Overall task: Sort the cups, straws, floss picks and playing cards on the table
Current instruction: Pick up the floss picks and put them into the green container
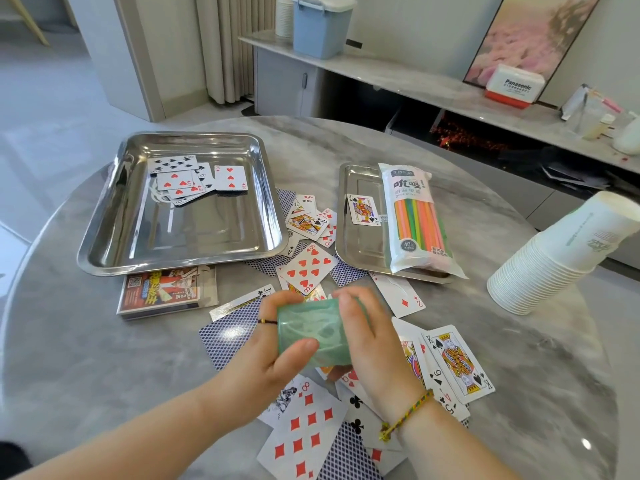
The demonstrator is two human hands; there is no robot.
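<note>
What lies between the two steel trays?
In the head view, a loose pile of playing cards lies on the table between the large tray and the small tray, mostly face up.

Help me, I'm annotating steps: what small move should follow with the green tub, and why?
Probably set the green tub down on bare table: the left hand and right hand both hold it, so neither is free to gather the loose cards scattered around it.

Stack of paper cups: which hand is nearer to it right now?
Right. The right hand grips the right side of the green container, and the stack of paper cups lies further out on that same side. The left hand grips the container's left side, farther from the cups.
</note>
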